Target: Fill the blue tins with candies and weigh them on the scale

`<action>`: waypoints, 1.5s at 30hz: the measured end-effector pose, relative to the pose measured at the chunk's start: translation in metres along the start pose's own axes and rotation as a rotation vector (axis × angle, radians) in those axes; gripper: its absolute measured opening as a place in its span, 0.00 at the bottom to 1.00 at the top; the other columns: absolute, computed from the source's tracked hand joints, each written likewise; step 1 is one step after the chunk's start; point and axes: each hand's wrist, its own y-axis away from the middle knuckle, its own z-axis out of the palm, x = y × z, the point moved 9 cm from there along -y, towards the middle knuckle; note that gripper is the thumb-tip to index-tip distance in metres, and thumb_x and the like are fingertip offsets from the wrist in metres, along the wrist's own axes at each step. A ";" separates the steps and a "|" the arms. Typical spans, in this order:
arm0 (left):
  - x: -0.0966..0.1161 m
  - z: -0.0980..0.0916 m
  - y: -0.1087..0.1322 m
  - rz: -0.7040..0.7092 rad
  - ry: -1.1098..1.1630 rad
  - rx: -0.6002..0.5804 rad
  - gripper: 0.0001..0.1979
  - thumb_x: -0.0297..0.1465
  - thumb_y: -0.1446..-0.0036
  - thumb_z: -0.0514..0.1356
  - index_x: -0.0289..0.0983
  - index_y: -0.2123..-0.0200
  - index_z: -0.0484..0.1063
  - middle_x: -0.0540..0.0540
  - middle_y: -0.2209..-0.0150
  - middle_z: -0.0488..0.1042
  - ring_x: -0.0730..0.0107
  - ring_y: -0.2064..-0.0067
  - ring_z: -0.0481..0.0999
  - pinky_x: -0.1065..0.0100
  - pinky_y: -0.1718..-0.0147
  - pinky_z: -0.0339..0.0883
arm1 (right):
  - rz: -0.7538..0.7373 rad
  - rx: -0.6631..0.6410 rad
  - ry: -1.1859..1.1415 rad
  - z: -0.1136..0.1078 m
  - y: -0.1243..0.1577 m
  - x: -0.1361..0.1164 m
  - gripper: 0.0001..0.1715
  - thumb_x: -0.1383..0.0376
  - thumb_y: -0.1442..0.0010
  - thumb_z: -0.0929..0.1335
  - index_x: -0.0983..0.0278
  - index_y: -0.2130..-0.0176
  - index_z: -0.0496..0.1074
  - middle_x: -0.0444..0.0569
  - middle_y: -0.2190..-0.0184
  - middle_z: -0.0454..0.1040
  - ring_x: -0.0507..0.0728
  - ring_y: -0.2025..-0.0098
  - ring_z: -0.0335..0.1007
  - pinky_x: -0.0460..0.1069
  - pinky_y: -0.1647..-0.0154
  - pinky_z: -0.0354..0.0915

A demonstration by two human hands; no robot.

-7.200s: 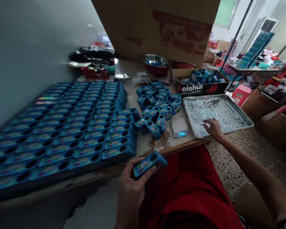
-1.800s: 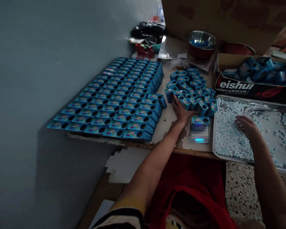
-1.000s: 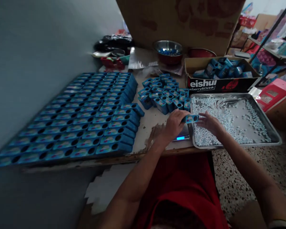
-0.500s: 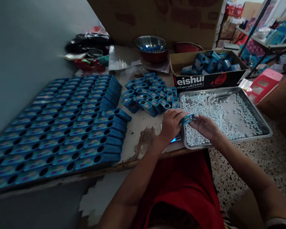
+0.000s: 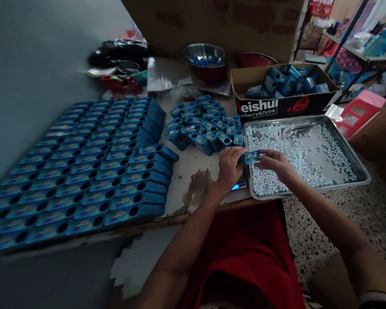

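Observation:
My left hand [image 5: 229, 165] grips a small blue box [image 5: 251, 156] by its left end, over the near left corner of a metal tray [image 5: 357, 165]. My right hand [image 5: 275, 162] is curled against the box's right end, fingers together; anything inside them is hidden. The tray holds several small pale blue-white pellets [image 5: 276, 148]. Under my left hand a small scale with a lit blue display [image 5: 238, 186] sits on the table.
A loose cluster of blue boxes [image 5: 206, 126] stands behind my hands. Neat rows of blue boxes [image 5: 96, 163] fill the table's left. A cardboard carton of boxes [image 5: 283, 92], a steel bowl [image 5: 206, 58] and a large carton [image 5: 212, 21] stand behind.
My left hand left the loose cluster with one box and brought it over the tray's corner. My right hand rose off the pellets and came against the box's end.

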 end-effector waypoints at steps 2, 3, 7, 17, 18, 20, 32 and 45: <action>0.008 -0.007 -0.002 0.059 -0.059 -0.006 0.20 0.22 0.37 0.58 0.43 0.46 0.80 0.43 0.48 0.83 0.54 0.45 0.78 0.53 0.43 0.67 | 0.029 0.019 -0.055 0.004 0.000 0.000 0.11 0.67 0.43 0.79 0.66 0.59 0.82 0.49 0.68 0.86 0.55 0.67 0.85 0.48 0.59 0.81; 0.012 -0.010 -0.003 0.098 -0.092 -0.015 0.21 0.22 0.36 0.58 0.43 0.45 0.80 0.43 0.47 0.83 0.53 0.43 0.77 0.52 0.41 0.65 | 0.050 0.029 -0.106 0.007 0.000 0.001 0.06 0.68 0.42 0.77 0.66 0.62 0.82 0.50 0.68 0.86 0.55 0.67 0.85 0.48 0.58 0.81; 0.018 -0.012 -0.006 0.170 -0.161 -0.079 0.22 0.22 0.34 0.57 0.45 0.44 0.80 0.43 0.45 0.83 0.52 0.40 0.76 0.50 0.38 0.63 | 0.104 0.074 -0.257 0.017 0.000 0.008 0.08 0.77 0.41 0.71 0.67 0.68 0.79 0.51 0.69 0.86 0.53 0.68 0.84 0.48 0.57 0.82; -0.008 0.003 0.009 -0.076 -0.017 -0.022 0.22 0.20 0.41 0.60 0.44 0.47 0.79 0.44 0.48 0.82 0.51 0.46 0.76 0.52 0.42 0.65 | 0.105 0.061 -0.035 0.009 -0.011 0.007 0.07 0.69 0.42 0.79 0.69 0.62 0.83 0.51 0.70 0.86 0.52 0.70 0.84 0.44 0.63 0.81; -0.009 0.003 0.010 -0.116 0.005 0.009 0.21 0.20 0.41 0.60 0.44 0.48 0.78 0.43 0.49 0.82 0.51 0.46 0.77 0.52 0.42 0.66 | 0.094 0.063 -0.013 0.010 -0.010 0.004 0.08 0.70 0.43 0.80 0.69 0.62 0.83 0.51 0.70 0.86 0.52 0.71 0.84 0.44 0.64 0.81; -0.012 0.001 0.015 -0.216 0.053 0.082 0.17 0.21 0.42 0.62 0.42 0.51 0.76 0.42 0.51 0.81 0.52 0.48 0.77 0.54 0.44 0.67 | 0.054 0.057 0.030 0.016 -0.008 -0.004 0.10 0.70 0.45 0.80 0.68 0.61 0.83 0.50 0.71 0.86 0.53 0.70 0.85 0.44 0.65 0.81; -0.021 -0.022 -0.009 -0.188 -0.189 -0.102 0.18 0.18 0.43 0.58 0.39 0.52 0.74 0.39 0.51 0.79 0.50 0.49 0.74 0.53 0.51 0.68 | 0.059 -0.055 -0.080 0.047 -0.030 0.002 0.14 0.66 0.52 0.79 0.67 0.63 0.82 0.55 0.67 0.87 0.59 0.62 0.87 0.50 0.53 0.83; -0.016 -0.038 -0.007 -0.318 0.008 -0.161 0.19 0.18 0.45 0.63 0.39 0.52 0.72 0.43 0.50 0.80 0.55 0.48 0.78 0.57 0.47 0.72 | -0.009 0.065 0.160 0.017 -0.021 0.005 0.23 0.54 0.51 0.81 0.64 0.59 0.84 0.54 0.65 0.86 0.60 0.61 0.86 0.52 0.55 0.81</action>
